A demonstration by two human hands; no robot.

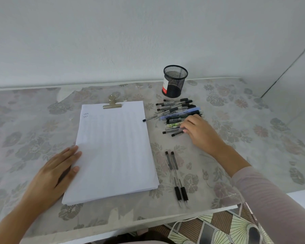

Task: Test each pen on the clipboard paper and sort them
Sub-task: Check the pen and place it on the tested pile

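— Right hand (199, 131): down on the near end of the pens (179, 110), fingers a little bent, tips among the barrels.

— Pinching one?

— Cannot tell; fingertips half buried in the heap, maybe only touching.

— Left hand (55, 171)?

— Flat and relaxed, fingers straight and close together, pressing the left edge of the paper (113, 147), thumb on the sheet.

— And the pens themselves?

— Heaped loosely just right of the paper's upper half, mostly black-gripped, a blue one and a greenish one mixed in. One stray pen (153, 117) angled out of the heap, cap end touching the paper's right edge.

— Anything set apart?

— A pair (176, 176) side by side, nearer the body, beside the paper's lower right corner, tips pointing toward the table's front edge.

— Paper?

— Thick white stack, held at the top by a metal clip (112, 104). Two small scribbled marks (85, 115) near the top left corner.

— Farther out?

— Black mesh cup (174, 81) upright behind the heap, close to the wall (113, 41). All on a table (253, 138) under a floral cover. Pink sleeve (264, 199) on the right arm.
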